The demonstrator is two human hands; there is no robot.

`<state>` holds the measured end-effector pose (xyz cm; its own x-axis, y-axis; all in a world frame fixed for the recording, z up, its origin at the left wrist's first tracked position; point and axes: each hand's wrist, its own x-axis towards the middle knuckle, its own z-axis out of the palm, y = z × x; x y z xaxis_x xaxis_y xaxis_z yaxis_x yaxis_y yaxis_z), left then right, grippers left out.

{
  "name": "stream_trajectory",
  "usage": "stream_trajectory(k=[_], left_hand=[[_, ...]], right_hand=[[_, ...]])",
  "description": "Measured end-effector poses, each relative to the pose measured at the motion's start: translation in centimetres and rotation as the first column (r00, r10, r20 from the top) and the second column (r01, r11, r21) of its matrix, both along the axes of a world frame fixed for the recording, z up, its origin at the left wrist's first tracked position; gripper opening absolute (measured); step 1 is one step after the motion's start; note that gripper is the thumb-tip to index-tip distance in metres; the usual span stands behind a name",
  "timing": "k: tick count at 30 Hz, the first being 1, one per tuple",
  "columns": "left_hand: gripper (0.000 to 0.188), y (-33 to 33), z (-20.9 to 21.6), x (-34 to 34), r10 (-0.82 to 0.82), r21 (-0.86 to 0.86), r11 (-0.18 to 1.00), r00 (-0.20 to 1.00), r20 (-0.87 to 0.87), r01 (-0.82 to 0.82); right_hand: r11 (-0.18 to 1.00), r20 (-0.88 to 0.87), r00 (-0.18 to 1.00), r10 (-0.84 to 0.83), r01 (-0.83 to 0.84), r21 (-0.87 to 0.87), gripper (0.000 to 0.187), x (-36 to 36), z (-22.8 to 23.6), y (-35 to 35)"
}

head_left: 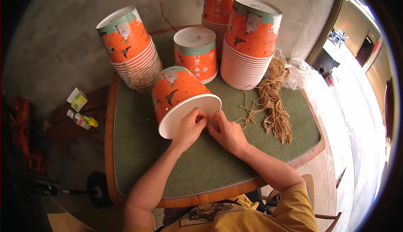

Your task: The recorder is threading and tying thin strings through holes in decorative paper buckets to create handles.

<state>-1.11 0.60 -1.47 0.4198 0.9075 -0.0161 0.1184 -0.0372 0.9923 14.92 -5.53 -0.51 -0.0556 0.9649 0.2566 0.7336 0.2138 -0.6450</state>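
Observation:
An orange paper bucket (178, 90) with a green band lies on its side on the table, its white-rimmed mouth turned toward me. My left hand (191, 125) is closed in a pinch in front of the mouth; what its fingertips hold is too small to make out. Right beside it, at the rim's lower right, my right hand (228, 132) pinches a thin piece of twine (242, 122). The fingertips of both hands nearly meet. To the right lies a loose bundle of brown twine (278, 104), with some strands trailing toward my right hand.
Behind stand upside-down bucket stacks: a left stack (131, 39) with twine hanging on it, a right stack (247, 43), a back stack (218, 9) and a short one (195, 57). Clear plastic (299, 73) sits by the twine. Small bottles (82, 119) are left of the green-topped table (176, 169).

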Motion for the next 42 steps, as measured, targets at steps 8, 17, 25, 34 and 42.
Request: stream_trajectory(k=[8, 17, 25, 34, 42], left_hand=[[0.005, 0.0, 0.1, 0.0, 0.026, -0.046, 0.999, 0.999, 0.043, -0.024], [0.015, 0.0, 0.3, -0.2, 0.024, -0.111, 0.994, 0.994, 0.104, -0.013], [0.022, -0.5, -0.7, -0.1, 0.027, 0.106, 0.994, 1.0, -0.012, -0.026], [0.024, -2.3, 0.9, 0.5, 0.25, 0.723, 0.69, 0.928, -0.276, 0.029], [0.025, -2.6, 0.7, 0.5, 0.329, 0.778, 0.616, 0.857, -0.396, 0.123]], right_hand=[[0.998, 0.107, 0.994, -0.039, 0.034, 0.05, 0.021, 0.3, 0.4, 0.6], [0.998, -0.035, 0.999, -0.026, 0.027, 0.053, 0.014, 0.2, 0.4, 1.0], [1.0, -0.093, 0.996, 0.011, -0.01, 0.011, 0.017, 0.2, 0.0, 1.6], [0.992, -0.049, 0.998, 0.04, -0.046, -0.118, 0.018, 0.7, 0.4, 2.1], [0.983, -0.033, 0.998, 0.06, -0.065, -0.174, 0.021, 0.9, 0.7, 2.3]])
